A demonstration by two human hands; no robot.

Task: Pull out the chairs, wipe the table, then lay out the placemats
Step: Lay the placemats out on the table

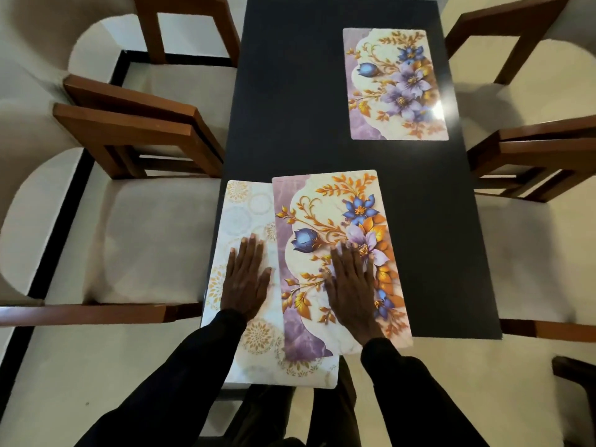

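A: What lies nearest?
B: Two overlapping placemats at the near end of the dark table. The left hand presses flat, fingers spread and gripping nothing, on the pale medallion placemat, whose near edge overhangs the table.
A: And the other hand?
B: The right hand lies flat too, fingers apart, on the floral placemat, which covers the pale one's right side.
A: Farther out?
B: A second floral placemat lies alone by the far right edge, well apart. Cushioned wooden chairs stand along both sides: near left chair, far left chair, near right chair.
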